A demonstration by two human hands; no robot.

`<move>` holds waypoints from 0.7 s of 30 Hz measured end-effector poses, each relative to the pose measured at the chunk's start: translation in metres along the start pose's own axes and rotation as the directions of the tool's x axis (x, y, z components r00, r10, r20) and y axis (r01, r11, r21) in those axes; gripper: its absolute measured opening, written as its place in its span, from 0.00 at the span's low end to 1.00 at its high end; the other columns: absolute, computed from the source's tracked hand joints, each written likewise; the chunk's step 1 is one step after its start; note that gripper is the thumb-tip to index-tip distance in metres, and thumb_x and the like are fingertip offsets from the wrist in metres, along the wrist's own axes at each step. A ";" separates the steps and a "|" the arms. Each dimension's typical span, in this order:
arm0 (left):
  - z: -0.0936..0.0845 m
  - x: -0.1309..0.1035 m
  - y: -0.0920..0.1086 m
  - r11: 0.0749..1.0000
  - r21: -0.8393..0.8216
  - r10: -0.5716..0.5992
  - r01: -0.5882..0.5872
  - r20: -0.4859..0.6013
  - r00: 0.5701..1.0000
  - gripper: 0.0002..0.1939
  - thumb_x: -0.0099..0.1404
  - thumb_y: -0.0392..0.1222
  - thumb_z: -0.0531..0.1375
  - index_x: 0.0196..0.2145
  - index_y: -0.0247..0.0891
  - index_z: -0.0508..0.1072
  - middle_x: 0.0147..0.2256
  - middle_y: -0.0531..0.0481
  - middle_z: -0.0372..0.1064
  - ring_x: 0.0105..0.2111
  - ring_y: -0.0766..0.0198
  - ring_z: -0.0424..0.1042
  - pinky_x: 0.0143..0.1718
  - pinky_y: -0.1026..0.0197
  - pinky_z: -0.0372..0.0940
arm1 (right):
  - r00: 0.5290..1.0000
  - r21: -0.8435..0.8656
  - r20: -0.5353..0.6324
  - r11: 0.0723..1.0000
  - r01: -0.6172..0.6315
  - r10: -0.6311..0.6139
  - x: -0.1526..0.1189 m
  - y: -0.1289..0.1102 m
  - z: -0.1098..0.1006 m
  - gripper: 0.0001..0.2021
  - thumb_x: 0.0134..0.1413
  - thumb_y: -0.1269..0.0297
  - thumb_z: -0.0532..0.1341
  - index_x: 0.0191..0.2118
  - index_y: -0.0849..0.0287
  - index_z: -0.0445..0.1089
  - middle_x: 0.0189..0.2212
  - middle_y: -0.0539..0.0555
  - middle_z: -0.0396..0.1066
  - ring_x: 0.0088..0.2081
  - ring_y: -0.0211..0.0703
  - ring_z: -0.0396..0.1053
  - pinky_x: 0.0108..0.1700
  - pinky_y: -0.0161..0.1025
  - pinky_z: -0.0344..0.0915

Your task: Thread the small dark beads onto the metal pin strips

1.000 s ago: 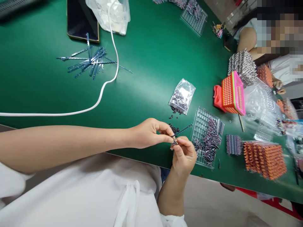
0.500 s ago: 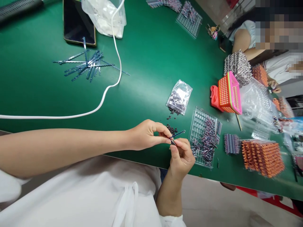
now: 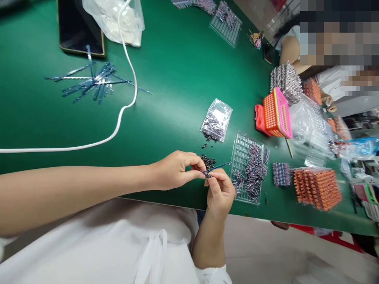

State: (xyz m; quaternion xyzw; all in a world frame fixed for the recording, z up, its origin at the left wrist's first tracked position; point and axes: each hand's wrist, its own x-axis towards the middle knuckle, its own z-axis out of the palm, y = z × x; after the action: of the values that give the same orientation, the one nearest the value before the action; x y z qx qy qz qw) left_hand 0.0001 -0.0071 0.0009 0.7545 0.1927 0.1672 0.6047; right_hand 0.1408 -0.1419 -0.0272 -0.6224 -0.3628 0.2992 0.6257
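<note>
Both hands meet close to the near edge of the green table [image 3: 166, 118]. My left hand [image 3: 177, 169] pinches thumb against forefinger on a thin dark blue strip [image 3: 220, 167], whose free end sticks out up and to the right. My right hand [image 3: 220, 193] is closed in a pinch at the same spot, on a small dark piece whose kind is hidden by the fingertips. Behind the fingers lies a heap of small dark beads [image 3: 208, 161]. A clear ridged tray [image 3: 239, 152] piled with thin purplish-blue pin-like pieces [image 3: 254, 169] stands to the right of my right hand.
Farther back lie a clear bag of dark beads [image 3: 217, 118], a bunch of blue strips [image 3: 99, 81], a white cable [image 3: 120, 118] and a phone [image 3: 79, 31]. On the right are a pink-and-orange basket [image 3: 274, 114] and stacked orange pieces [image 3: 316, 187]. Another person's hand [image 3: 328, 102] shows beyond.
The whole view has shifted, so things appear farther left. Both hands stay together at the strip, and more of it shows between the fingertips.
</note>
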 end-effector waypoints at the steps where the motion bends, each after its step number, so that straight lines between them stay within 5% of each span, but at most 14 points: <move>1: 0.000 0.000 -0.001 0.999 0.030 0.024 -0.025 0.012 1.000 0.07 0.66 0.40 0.59 0.33 0.37 0.76 0.32 0.50 0.74 0.33 0.66 0.72 0.37 0.66 0.64 | 1.000 0.040 0.020 0.999 -0.021 0.020 0.001 0.001 -0.001 0.05 0.55 0.60 0.65 0.35 0.54 0.75 0.29 0.49 0.67 0.28 0.35 0.65 0.30 0.36 0.63; 8: -0.003 0.002 -0.005 0.983 0.096 0.143 -0.155 0.122 0.982 0.07 0.67 0.37 0.57 0.34 0.37 0.75 0.32 0.50 0.73 0.33 0.66 0.71 0.37 0.67 0.63 | 0.979 0.162 0.123 0.970 -0.181 0.162 0.001 0.003 -0.008 0.08 0.50 0.58 0.68 0.32 0.56 0.76 0.27 0.48 0.66 0.25 0.34 0.62 0.26 0.34 0.58; 21: -0.012 0.003 -0.004 0.979 0.004 0.192 -0.202 0.297 0.935 0.04 0.66 0.36 0.61 0.34 0.36 0.76 0.31 0.51 0.73 0.31 0.68 0.70 0.34 0.69 0.61 | 0.973 0.152 0.165 0.971 -0.187 0.161 -0.014 -0.006 -0.015 0.04 0.52 0.62 0.68 0.34 0.55 0.78 0.29 0.49 0.66 0.25 0.33 0.63 0.24 0.33 0.58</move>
State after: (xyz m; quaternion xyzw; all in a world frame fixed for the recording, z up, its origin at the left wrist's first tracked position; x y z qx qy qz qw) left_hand -0.0036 0.0048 -0.0005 0.7968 0.0265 0.1090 0.5938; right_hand 0.1448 -0.1625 -0.0215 -0.5727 -0.3269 0.4288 0.6175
